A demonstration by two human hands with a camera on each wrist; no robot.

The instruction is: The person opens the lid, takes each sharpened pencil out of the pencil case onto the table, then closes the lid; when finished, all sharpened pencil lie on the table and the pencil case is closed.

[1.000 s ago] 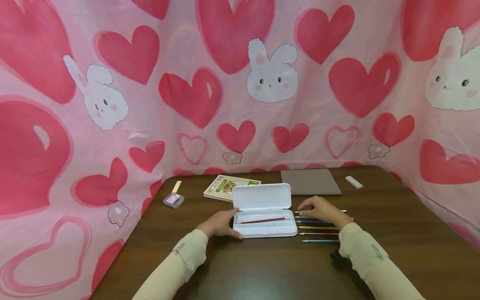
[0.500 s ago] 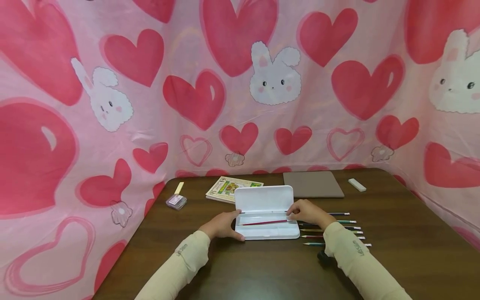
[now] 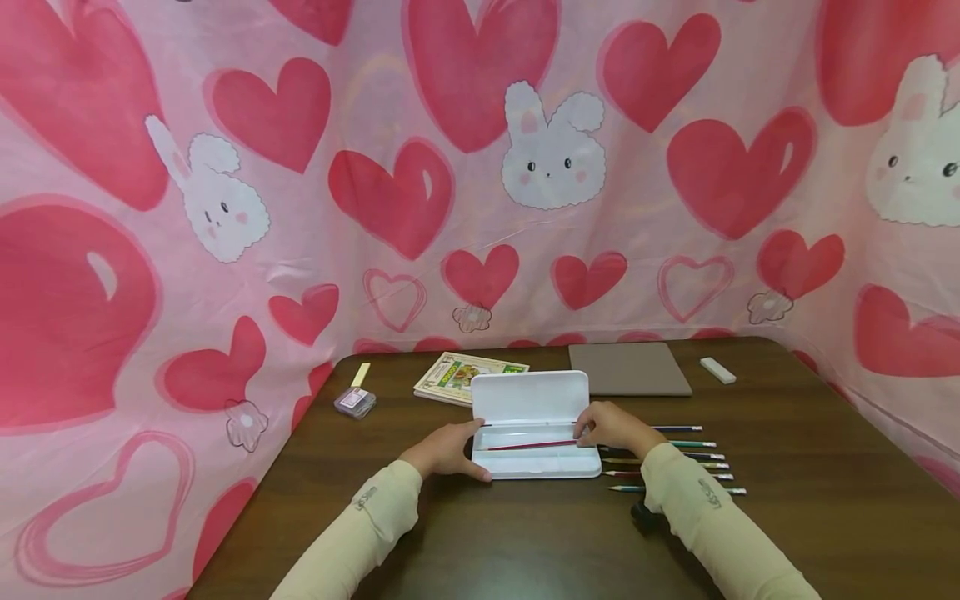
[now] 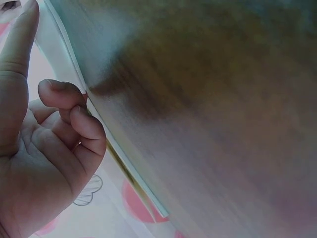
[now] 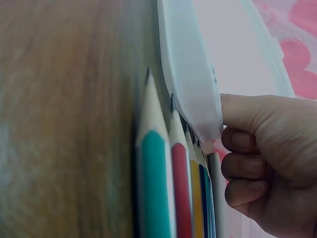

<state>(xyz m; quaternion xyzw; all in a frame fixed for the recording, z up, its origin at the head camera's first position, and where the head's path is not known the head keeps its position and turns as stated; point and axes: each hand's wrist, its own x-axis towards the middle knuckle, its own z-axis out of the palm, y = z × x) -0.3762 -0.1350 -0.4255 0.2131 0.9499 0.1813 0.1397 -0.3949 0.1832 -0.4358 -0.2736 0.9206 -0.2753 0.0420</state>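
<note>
A white pencil case (image 3: 525, 467) lies with its lid raised on the wooden table. My left hand (image 3: 444, 450) holds the case's left end, thumb at the front corner and fingers toward the hinge. In the left wrist view that hand (image 4: 54, 144) has several fingers curled beside the case edge. A red pencil (image 3: 528, 445) lies slanted inside the case. My right hand (image 3: 611, 425) reaches over the case's right end and pinches the pencil's right end. In the right wrist view the fingers of the right hand (image 5: 272, 158) are curled, the index fingertip hidden behind the case wall.
Several pencils, a teal one (image 5: 154, 183) nearest the front, lie in a row right of the case. Behind stand a booklet (image 3: 450, 377), a grey flat panel (image 3: 630, 369) and a white bar (image 3: 717, 370). A small clear box (image 3: 355, 402) and yellow strip (image 3: 362, 374) lie left.
My right hand has moved left from the row of pencils to the red pencil's end in the case. My left hand stays at the case's left end.
</note>
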